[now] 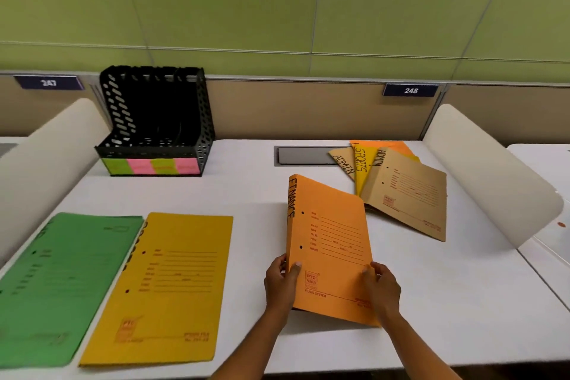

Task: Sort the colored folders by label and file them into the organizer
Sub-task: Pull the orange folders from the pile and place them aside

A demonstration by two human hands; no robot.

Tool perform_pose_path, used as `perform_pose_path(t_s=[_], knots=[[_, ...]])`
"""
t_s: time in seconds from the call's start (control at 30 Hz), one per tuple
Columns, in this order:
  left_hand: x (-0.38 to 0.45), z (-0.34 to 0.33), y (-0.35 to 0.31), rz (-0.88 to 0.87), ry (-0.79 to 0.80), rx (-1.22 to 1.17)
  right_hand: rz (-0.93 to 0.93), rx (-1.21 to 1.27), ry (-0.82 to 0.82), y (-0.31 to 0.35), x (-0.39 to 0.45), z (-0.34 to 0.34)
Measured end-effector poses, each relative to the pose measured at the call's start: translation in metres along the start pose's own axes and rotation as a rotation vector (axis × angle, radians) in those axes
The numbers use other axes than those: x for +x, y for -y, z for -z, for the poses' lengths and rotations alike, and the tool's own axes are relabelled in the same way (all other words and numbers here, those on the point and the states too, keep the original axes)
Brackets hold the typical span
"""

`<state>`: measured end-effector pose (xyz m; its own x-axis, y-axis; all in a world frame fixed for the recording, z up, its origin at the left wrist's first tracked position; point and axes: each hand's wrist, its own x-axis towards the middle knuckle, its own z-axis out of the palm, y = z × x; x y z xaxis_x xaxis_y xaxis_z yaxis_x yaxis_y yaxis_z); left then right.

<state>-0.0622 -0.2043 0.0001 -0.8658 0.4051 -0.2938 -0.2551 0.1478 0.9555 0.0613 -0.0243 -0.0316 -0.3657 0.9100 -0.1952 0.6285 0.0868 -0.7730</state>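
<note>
An orange folder [331, 234] marked FINANCE on its spine is lifted off the desk at the centre. My left hand [282, 282] grips its lower left edge, thumb on the cover. My right hand [381, 287] grips its lower right edge. A green folder [58, 281] and a yellow folder [166, 284] lie flat at the front left. A fanned pile sits at the back right: a brown ADMIN folder [410, 194] on top, a yellow SPORTS folder [364, 168], another brown ADMIN folder [344, 160] and an orange one [390, 145]. The black mesh organizer [154, 120] stands at the back left with green and pink labels.
White curved dividers [490, 176] [46, 160] bound the desk on both sides. A grey cable hatch [303, 156] sits in the desk by the back partition. Number plates 247 [48, 82] and 248 [410, 90] hang on the partition.
</note>
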Motion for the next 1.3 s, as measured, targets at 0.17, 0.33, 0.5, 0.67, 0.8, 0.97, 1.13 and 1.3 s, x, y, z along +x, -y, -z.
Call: perform_pose_path(t_s=[0.17,0.33,0.5,0.67,0.8,0.97,1.13,1.3], knots=[[-0.017,0.034,0.015,0.03,-0.039,0.05,0.053,-0.057,0.03,0.004,-0.032,-0.019],[-0.027,0.06,0.023,-0.01,-0.037,0.11,0.068,-0.137,0.05,0.006,-0.056,-0.035],[-0.031,0.081,0.031,0.009,-0.078,0.223,0.084,-0.158,0.086,0.004,-0.07,-0.044],[-0.035,0.096,0.035,0.025,-0.152,0.379,0.093,-0.15,0.084,0.001,-0.083,-0.054],[-0.038,0.102,0.034,0.044,-0.196,0.582,0.106,-0.17,0.089,0.0,-0.093,-0.061],[-0.044,0.101,0.029,0.034,-0.172,0.783,0.149,-0.21,0.135,-0.002,-0.096,-0.06],[-0.038,0.094,0.023,-0.079,-0.126,0.7,0.183,-0.18,0.043,-0.007,-0.097,-0.043],[-0.026,0.074,0.016,-0.198,-0.048,0.714,0.189,-0.246,-0.041,-0.019,-0.093,-0.013]])
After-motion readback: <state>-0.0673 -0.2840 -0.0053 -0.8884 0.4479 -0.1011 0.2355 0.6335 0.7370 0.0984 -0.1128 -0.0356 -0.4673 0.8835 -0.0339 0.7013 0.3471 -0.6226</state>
